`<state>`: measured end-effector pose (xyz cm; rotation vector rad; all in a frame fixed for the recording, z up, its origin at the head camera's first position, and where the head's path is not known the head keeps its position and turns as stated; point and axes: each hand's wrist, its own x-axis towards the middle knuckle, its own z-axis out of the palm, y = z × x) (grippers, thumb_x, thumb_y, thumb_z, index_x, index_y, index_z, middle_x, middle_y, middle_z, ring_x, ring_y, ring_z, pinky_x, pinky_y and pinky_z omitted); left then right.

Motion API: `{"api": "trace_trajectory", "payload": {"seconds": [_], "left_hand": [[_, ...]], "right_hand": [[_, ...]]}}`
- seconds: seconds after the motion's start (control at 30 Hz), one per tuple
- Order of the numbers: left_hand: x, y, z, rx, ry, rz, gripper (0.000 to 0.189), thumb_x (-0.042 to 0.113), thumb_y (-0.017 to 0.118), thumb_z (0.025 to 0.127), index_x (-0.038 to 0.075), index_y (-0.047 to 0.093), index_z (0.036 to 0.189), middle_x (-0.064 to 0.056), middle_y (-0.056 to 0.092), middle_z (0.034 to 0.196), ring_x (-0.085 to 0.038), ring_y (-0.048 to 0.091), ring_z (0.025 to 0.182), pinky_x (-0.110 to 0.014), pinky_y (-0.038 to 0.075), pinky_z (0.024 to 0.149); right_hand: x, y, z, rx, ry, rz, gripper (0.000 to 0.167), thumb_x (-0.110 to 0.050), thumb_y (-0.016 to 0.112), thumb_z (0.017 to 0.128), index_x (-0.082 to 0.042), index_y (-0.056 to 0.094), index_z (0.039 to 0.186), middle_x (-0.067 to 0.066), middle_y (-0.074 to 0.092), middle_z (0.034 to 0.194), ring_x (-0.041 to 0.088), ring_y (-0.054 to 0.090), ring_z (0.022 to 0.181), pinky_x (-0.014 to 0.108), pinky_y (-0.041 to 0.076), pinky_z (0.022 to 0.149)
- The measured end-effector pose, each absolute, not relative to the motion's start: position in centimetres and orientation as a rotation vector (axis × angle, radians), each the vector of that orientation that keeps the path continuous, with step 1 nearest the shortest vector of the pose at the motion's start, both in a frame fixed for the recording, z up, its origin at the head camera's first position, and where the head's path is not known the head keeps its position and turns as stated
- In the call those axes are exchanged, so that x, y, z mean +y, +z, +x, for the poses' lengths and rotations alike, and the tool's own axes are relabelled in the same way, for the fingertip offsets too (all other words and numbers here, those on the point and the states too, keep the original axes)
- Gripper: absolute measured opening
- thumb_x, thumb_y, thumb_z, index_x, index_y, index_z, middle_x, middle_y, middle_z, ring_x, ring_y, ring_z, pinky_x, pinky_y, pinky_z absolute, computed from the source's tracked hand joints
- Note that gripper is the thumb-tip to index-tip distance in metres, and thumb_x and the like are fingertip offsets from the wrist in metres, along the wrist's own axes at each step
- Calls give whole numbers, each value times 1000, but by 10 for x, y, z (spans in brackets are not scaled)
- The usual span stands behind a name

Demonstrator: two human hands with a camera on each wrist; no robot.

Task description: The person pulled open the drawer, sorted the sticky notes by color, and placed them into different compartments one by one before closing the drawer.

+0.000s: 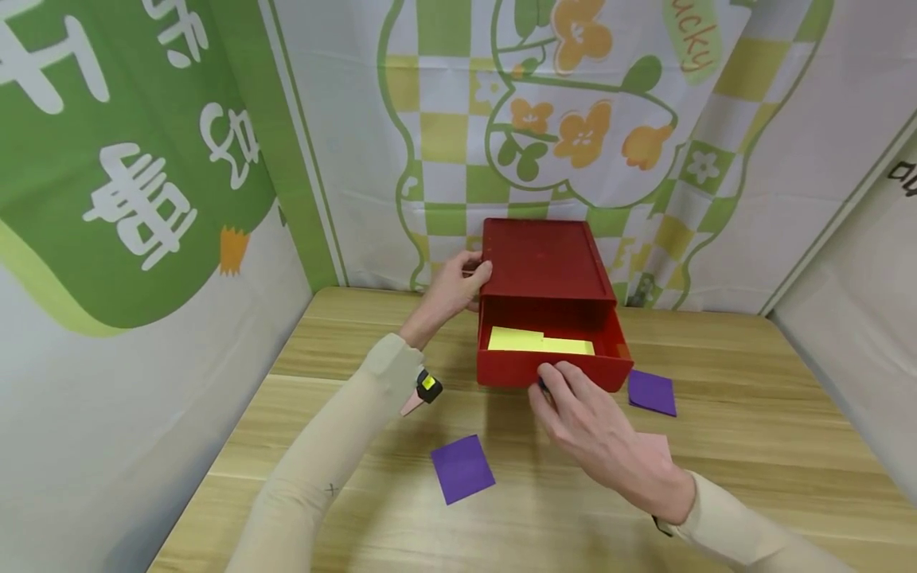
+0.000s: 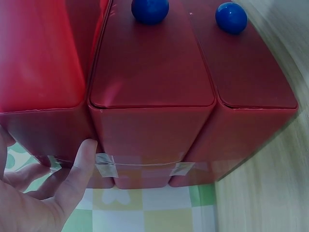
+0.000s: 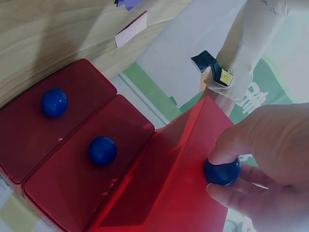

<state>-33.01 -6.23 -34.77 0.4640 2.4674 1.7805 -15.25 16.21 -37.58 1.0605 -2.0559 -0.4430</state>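
Note:
A red drawer cabinet (image 1: 540,255) stands on the wooden table against the back wall. Its top drawer (image 1: 501,370) is pulled out, with yellow sticky notes (image 1: 514,340) lying inside. Thumb and fingers of my right hand (image 1: 587,422) pinch the round blue knob (image 3: 222,172) on that drawer's front. At the cabinet's rear left, my left hand (image 1: 454,285) grips the back edge, thumb against the side and fingers bent behind it. Below, the middle drawer (image 3: 63,179) and the bottom drawer (image 3: 29,121) are closed, each bearing a blue knob.
One purple sticky note (image 1: 462,469) lies on the table (image 1: 358,493) at front left, and purple notes (image 1: 652,393) lie right of the cabinet. A pink note (image 1: 655,444) shows behind my right wrist, another (image 1: 411,405) beside my left. Printed cloth (image 1: 358,159) covers the walls.

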Motion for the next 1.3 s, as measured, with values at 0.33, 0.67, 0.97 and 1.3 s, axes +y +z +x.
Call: {"api": "trace_trajectory", "payload": {"seconds": [0.33, 0.67, 0.97, 1.3], "left_hand": [[-61, -350, -333, 2467, 1804, 469, 56, 41, 52, 100, 10, 43, 146, -11, 54, 134, -26, 57, 117, -52, 60, 81], [-61, -349, -331, 2475, 1795, 474, 57, 43, 52, 100, 11, 44, 146, -10, 55, 133, -25, 58, 115, -48, 61, 79], [-62, -350, -332, 2491, 1787, 476, 57, 44, 52, 100, 11, 44, 146, -10, 55, 133, -25, 58, 114, -42, 62, 73], [-63, -351, -332, 2498, 1780, 478, 57, 44, 52, 100, 12, 43, 147, -8, 55, 133, -23, 59, 113, -37, 62, 71]], "right_hand": [[160, -371, -158, -2051, -432, 1062, 17, 0, 44, 94, 3, 60, 97, 22, 58, 107, 34, 56, 92, 33, 52, 82], [163, -366, -157, -2132, -439, 1068, 26, 1, 38, 98, 2, 63, 101, 21, 57, 108, 34, 55, 94, 34, 53, 84], [163, -364, -165, -2148, -419, 1078, 15, 1, 49, 95, 2, 63, 101, 21, 56, 110, 34, 53, 94, 34, 52, 83], [162, -363, -175, -2168, -367, 1069, 16, -4, 72, 85, -1, 66, 99, 21, 57, 111, 33, 53, 95, 35, 54, 82]]}}
